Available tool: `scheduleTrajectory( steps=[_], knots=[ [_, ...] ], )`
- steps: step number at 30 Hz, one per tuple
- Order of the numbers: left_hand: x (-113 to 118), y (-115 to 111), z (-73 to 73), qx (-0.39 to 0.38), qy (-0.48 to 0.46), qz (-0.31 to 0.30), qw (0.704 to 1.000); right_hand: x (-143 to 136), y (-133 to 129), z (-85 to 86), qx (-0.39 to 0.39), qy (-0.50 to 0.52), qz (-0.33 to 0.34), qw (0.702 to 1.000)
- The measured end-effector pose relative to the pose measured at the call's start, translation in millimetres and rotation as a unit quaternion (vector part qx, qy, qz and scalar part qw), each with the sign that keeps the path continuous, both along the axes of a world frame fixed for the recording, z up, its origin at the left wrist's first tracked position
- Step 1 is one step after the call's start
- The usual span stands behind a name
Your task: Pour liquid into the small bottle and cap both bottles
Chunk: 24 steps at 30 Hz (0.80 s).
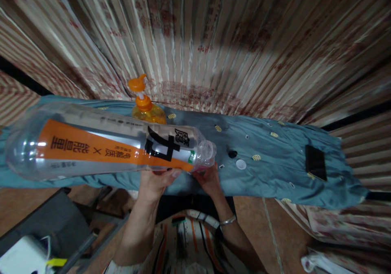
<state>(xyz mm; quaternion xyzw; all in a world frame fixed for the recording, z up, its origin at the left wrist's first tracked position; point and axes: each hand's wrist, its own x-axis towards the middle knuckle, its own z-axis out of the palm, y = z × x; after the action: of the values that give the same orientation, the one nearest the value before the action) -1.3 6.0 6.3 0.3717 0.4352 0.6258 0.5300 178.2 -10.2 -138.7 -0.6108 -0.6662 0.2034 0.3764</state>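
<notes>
A large clear plastic bottle (100, 143) with an orange and silver label lies almost level across the view, its uncapped-looking neck pointing right. My left hand (155, 182) grips it from below near the shoulder; the bottle covers part of the fingers. Close to the bottle's mouth, my right hand (210, 180) is closed with its fingers partly behind the neck. Something reddish shows there, too hidden to name. Behind the bottle stands a pump bottle (148, 113) with an orange top and yellow liquid. A small black cap-like piece (232, 154) and a white disc (240, 164) lie to the right.
A teal cloth with yellow patterns (275, 172) covers the narrow table. A dark phone-like slab (316, 163) lies toward its right end. Pleated curtains (195, 42) hang behind. At lower left, a grey chair-like seat (51, 221) bears a white box (26, 255) with a cable.
</notes>
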Motion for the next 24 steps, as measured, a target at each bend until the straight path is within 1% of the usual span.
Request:
scheduleTrajectory(
  steps=[8,15,19,24],
  knots=[
    [-0.7,1.2,-2.9,0.019,0.011,-0.003,1.0,-0.6,0.3,1.2,0.004,0.011,-0.012,1.0],
    [-2.3,-1.3,-4.9,0.009,0.012,-0.007,1.0,0.1,0.8,0.7,0.001,0.009,-0.007,1.0],
    [-1.7,-1.2,-3.7,0.006,-0.012,-0.019,1.0,0.6,0.5,1.2,0.001,0.011,-0.009,1.0],
    [-0.1,-1.0,-1.8,0.01,-0.039,0.005,0.999,-1.5,0.8,3.9,0.025,0.007,-0.002,1.0]
  ],
)
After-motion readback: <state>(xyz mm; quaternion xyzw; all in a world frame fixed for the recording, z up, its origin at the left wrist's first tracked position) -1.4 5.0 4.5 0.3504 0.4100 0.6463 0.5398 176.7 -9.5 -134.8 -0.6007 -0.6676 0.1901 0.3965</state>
